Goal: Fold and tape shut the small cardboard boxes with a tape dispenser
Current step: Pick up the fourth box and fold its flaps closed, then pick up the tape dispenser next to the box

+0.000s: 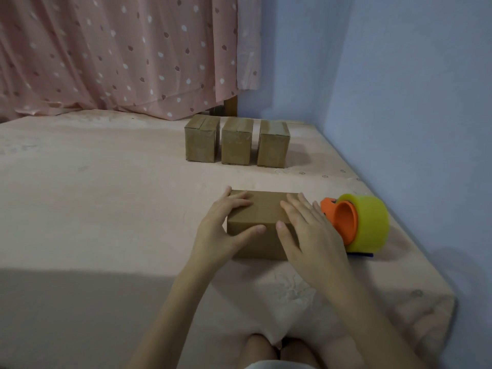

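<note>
Surface: bed [106,209] under a pink sheet; right edge runs along the blue wall [399,89], near right corner rounds off at lower right of frame.
Open room: wide bare stretch of sheet across left half of frame; a band of sheet between the near box and the back row.
Near box: box [262,222] at centre frame, lying flat, top closed, just left of the dispenser.
Left hand: left hand [223,230], fingers straight, laid over the box's left end, thumb on its front face; grip apart, not clamped.
Right hand: right hand [308,230], fingers straight and spread, over the box's right end, thumb on front top edge; grip apart.
Dispenser: dispenser [354,225], orange, carrying a yellowish tape roll, on the sheet at centre right, close to the right hand; touching or not, cannot tell.
Back row: boxes [237,145] standing upright side by side at upper centre, tops closed, narrow gaps between.
Backdrop: curtain [119,54], pink, spotted, upper left.
Writing: none legible.
Count: boxes 4 (1 near, 3 back); dispenser 1; hands 2.
</note>
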{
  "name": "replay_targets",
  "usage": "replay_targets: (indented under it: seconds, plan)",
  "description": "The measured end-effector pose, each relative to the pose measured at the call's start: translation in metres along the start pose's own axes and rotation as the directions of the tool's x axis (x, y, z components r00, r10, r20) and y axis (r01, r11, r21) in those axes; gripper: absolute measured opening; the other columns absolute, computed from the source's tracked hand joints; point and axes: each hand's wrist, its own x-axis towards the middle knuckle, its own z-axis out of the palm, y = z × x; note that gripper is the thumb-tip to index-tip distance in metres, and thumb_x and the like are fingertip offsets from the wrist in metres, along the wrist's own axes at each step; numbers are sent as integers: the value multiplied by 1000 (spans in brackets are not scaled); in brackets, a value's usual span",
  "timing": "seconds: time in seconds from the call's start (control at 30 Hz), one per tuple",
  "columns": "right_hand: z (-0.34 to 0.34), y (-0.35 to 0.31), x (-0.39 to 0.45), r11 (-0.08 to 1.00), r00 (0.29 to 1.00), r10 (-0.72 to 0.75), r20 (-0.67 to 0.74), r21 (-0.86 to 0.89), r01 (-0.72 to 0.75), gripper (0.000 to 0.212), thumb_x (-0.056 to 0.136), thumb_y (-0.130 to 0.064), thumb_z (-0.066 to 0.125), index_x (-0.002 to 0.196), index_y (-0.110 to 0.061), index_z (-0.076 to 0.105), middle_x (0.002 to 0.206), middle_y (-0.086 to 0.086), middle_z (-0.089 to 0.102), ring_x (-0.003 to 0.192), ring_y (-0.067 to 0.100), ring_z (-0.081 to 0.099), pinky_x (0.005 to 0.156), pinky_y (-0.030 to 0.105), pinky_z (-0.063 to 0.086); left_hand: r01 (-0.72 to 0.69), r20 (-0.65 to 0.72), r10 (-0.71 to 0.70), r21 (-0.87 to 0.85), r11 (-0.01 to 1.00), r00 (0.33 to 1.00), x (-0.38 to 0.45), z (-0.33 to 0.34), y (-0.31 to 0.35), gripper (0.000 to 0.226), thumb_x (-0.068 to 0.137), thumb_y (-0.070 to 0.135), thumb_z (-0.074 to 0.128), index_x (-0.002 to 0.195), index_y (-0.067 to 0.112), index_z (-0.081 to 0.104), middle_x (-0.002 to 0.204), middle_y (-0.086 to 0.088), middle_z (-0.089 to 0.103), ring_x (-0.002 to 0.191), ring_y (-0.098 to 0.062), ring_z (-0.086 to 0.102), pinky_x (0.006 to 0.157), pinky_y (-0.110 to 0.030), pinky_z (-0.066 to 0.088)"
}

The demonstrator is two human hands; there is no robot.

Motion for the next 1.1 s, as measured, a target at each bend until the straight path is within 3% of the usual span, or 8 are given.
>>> replay_targets:
  seconds: [0.17, 0.3, 0.4, 0.5, 0.63, 0.77, 0.97, 1.1]
  plan:
    - [-8, 1, -2, 998, 1000, 0, -29, 69, 2, 67, 91, -49, 17, 140, -12, 44, 153, 0, 31, 143, 9, 19, 116, 28, 15, -35, -42, 34, -23, 999, 999, 1, 5, -6, 52, 70, 55, 70, 114, 29, 62, 131, 17, 56, 140, -7, 32, 111, -39, 35]
    - [-20, 17, -15, 998, 869, 51, -493, 64, -23, 34, 87, -19, 53, 114, 0, 60, 130, 15, 55, 126, 25, 45, 104, 39, 39, -52, -49, 51, -30, 998, 997, 3, 11, -5, 49, 70, 55, 70, 112, 33, 60, 131, 22, 53, 140, -8, 32, 112, -39, 34]
    - [-24, 39, -27, 953, 728, 301, -616, 215, -212, 49, 78, -25, 61, 117, 3, 51, 125, 20, 52, 118, 31, 43, 98, 40, 38, -56, -50, 56, -12, 998, 997, 5, 18, -2, 51, 70, 56, 68, 113, 29, 60, 130, 24, 51, 140, -6, 30, 112, -33, 32]
    - [-16, 63, -37, 787, 667, 604, -437, 457, -413, 75, 69, -25, 81, 129, -5, 41, 131, 13, 44, 120, 28, 44, 94, 48, 46, -60, -41, 61, 10, 998, 997, 6, 24, -1, 53, 71, 58, 66, 114, 28, 59, 129, 26, 49, 140, -6, 29, 111, -29, 30]
    - [5, 98, -53, 579, 766, 638, -79, 705, -409, 84, 58, -24, 88, 124, -31, 38, 132, 6, 46, 113, 19, 53, 80, 31, 50, -63, -28, 63, 26, 998, 998, 6, 25, -1, 55, 74, 60, 66, 117, 27, 58, 130, 28, 47, 140, -3, 27, 111, -24, 27]
    - [7, 123, -59, 752, 886, 464, 2, 528, -395, 70, 47, -49, 82, 108, -36, 49, 112, 6, 55, 104, 22, 56, 84, 36, 50, -70, -40, 71, 18, 997, 997, 7, 27, -2, 55, 72, 58, 65, 115, 25, 59, 131, 24, 49, 140, -4, 27, 110, -18, 26]
    - [-6, 138, -53, 834, 946, 321, 34, 463, -300, 43, 62, -15, 87, 94, -28, 61, 103, -5, 53, 94, 18, 58, 75, 14, 43, -84, -48, 84, 3, 996, 995, 6, 29, -3, 52, 73, 55, 65, 115, 24, 58, 132, 21, 50, 141, -7, 28, 110, -13, 25]
    - [-12, 144, -41, 966, 992, 127, 23, 223, -129, 35, 67, -50, 74, 83, -19, 73, 90, -5, 56, 93, 5, 46, 76, 7, 31, -83, -50, 83, 7, 997, 995, 6, 29, -3, 53, 73, 55, 65, 114, 23, 58, 130, 24, 49, 141, -8, 28, 110, -15, 26]
